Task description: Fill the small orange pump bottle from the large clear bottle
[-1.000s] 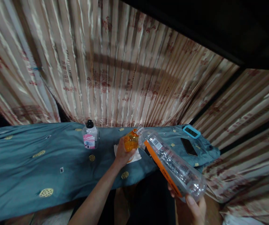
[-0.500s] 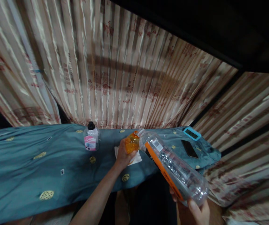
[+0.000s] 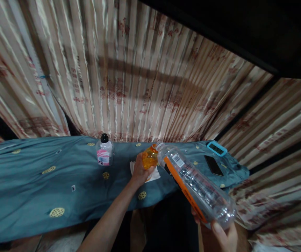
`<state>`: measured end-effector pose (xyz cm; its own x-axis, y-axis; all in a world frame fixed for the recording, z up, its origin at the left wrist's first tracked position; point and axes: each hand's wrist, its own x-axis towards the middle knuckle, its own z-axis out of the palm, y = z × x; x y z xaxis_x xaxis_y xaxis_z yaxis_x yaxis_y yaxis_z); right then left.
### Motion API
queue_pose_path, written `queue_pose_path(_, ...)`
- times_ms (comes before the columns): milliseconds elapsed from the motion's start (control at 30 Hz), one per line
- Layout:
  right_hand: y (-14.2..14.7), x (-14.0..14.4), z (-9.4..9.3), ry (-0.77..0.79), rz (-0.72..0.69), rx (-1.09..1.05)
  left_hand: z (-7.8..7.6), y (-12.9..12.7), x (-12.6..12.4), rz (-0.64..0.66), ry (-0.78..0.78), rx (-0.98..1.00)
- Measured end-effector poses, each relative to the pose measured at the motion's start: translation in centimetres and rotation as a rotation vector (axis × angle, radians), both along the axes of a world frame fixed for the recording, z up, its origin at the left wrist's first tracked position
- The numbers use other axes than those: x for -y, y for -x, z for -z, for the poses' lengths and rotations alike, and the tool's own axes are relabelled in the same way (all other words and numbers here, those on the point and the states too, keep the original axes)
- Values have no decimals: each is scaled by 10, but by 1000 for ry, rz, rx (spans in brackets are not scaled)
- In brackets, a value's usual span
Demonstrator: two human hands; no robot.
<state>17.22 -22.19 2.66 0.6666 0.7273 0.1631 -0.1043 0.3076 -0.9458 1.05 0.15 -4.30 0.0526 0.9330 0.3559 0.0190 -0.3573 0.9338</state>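
Note:
My left hand (image 3: pixel 140 171) is closed round a small orange see-through bottle (image 3: pixel 150 157), held tilted above the cloth. In my right hand (image 3: pixel 223 232) is the base of a large clear plastic bottle (image 3: pixel 196 185) with an orange label and a barcode. The large bottle slants up and to the left, its neck meeting the mouth of the orange bottle. I cannot make out any liquid passing between them. Beneath my left hand lies a white tissue-like sheet (image 3: pixel 154 175), partly hidden.
A clear bottle with a black cap and pink label (image 3: pixel 104 154) stands left on the green patterned cloth (image 3: pixel 35 189). At the right lie a blue-framed digital clock (image 3: pixel 216 148) and a dark phone (image 3: pixel 213 165). Pleated curtains (image 3: pixel 129 87) hang behind.
The view has shifted slightly, so the things on the cloth appear a little to the right. Both hands keep their hold, and the two bottles stay mouth to mouth.

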Motion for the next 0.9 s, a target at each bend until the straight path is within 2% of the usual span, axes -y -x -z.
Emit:
queue_pose_path(367, 0, -2, 3, -33, 50, -13, -2, -3, 1, -33, -29, -25)
queue_pose_path(533, -4, 1, 7, -33, 12, 17, 2, -1, -1, -19, -74, -28)
queue_pose_path(700, -3, 2, 2, -9, -23, 8, 4, -2, -1, -27, -68, -3)
queue_pose_path(900, 3, -2, -4, -30, 2, -20, 7, -4, -4, -40, -49, -17)
